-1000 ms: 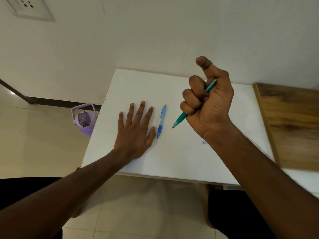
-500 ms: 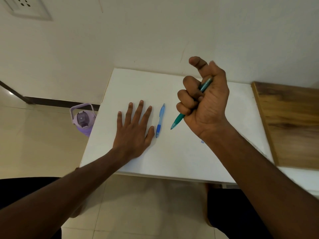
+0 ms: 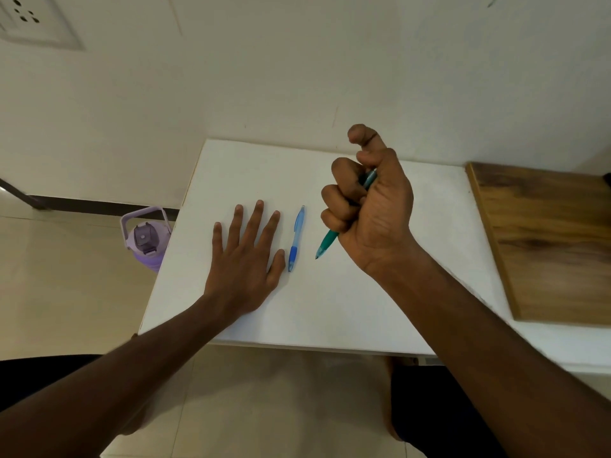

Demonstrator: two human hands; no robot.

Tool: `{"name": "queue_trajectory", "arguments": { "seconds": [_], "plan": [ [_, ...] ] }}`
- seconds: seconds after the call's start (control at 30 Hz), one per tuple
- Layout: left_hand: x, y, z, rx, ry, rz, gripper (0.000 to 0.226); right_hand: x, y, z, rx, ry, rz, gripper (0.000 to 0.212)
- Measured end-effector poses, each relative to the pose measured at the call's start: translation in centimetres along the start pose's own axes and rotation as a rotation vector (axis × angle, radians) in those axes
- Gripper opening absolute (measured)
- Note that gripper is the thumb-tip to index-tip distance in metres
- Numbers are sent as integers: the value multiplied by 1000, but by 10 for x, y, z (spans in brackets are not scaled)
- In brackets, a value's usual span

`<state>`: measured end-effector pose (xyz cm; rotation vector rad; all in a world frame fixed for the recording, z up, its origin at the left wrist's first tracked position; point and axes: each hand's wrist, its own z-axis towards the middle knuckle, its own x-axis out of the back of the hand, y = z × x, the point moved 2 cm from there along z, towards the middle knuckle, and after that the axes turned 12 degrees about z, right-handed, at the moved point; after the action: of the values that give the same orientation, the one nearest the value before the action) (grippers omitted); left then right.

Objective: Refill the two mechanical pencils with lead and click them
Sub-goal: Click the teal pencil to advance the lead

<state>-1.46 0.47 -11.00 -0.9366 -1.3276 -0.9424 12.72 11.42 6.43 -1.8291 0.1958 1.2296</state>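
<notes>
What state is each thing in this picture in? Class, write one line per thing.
Green pencil: gripped in the fist, tip pointing down, off the table.
Blue pencil: lying flat on the table, untouched.
Right hand: curled round the green pencil, thumb raised.
Left hand: flat on the table, fingers spread.
Purple bottle: upright on the floor, lid closed.

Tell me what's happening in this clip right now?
A person sits at a white table. Their right hand grips a green mechanical pencil in a fist, tip pointing down, thumb raised above its top end. The left hand rests flat on the table beside a blue mechanical pencil, which lies untouched.
</notes>
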Motion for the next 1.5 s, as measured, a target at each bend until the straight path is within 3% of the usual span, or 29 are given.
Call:
{"name": "queue_trajectory", "arguments": {
  "seconds": [0.17,0.6,1.2,1.33,1.5],
  "plan": [
    [3,1,1,3,-13,1,75,0,-1,-2,-24,-62,-3,37],
    [1,0,1,-4,-1,-2,75,0,-3,-2,-24,-71,43,35],
    [3,0,0,0,-6,0,75,2,-3,1,-9,-33,18,30],
    [2,0,0,-2,-6,0,75,4,0,2,-29,-40,-26,18],
    [2,0,0,-1,-3,-1,75,3,6,4,-36,-24,-95,28]
  ]
}}
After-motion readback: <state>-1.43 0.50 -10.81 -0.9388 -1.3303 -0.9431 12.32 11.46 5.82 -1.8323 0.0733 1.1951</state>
